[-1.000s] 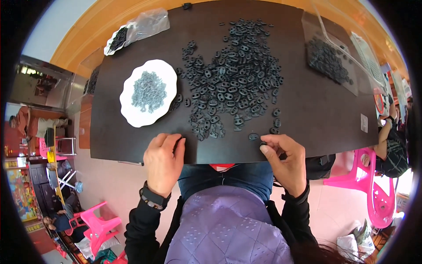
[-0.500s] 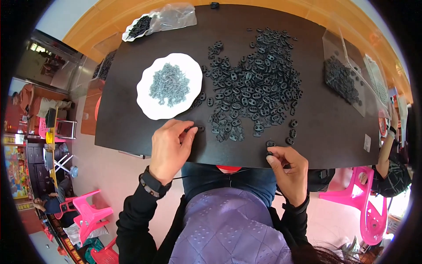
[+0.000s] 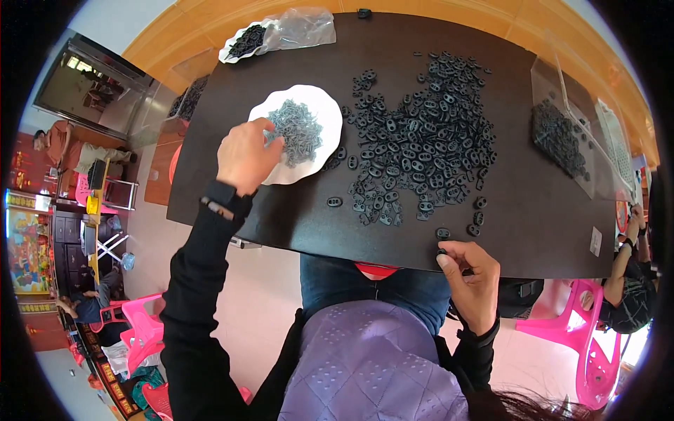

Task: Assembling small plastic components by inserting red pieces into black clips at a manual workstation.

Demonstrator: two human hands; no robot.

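At the left, my left hand point(image 3: 246, 156) reaches over the near-left rim of a white scalloped plate point(image 3: 330, 112). Its thumb and forefinger are apart at the edge of a heap of small silvery springs point(image 3: 298, 130); nothing shows between them. By the table's front edge, my right hand point(image 3: 476, 281) pinches a small black cord lock point(image 3: 441, 253), mostly hidden by the fingertips. Just beyond those fingers lies another two-holed cord lock point(image 3: 442, 233). A single black cord lock point(image 3: 335, 202) rests near the plate. A large pile of black cord lock parts point(image 3: 414, 133) spreads over the middle.
A small dish of black parts point(image 3: 247, 41) and a clear plastic bag point(image 3: 302, 28) sit at the far left. A clear bin of black parts point(image 3: 562, 140) stands at the right. Pink chairs point(image 3: 583, 323) flank the table point(image 3: 281, 224); another person's arm point(image 3: 616, 281) shows at far right.
My left hand has left the cord lock near the front edge and moved up and left to the springs on the plate. My right hand keeps its pinch. The whole view has shifted slightly.
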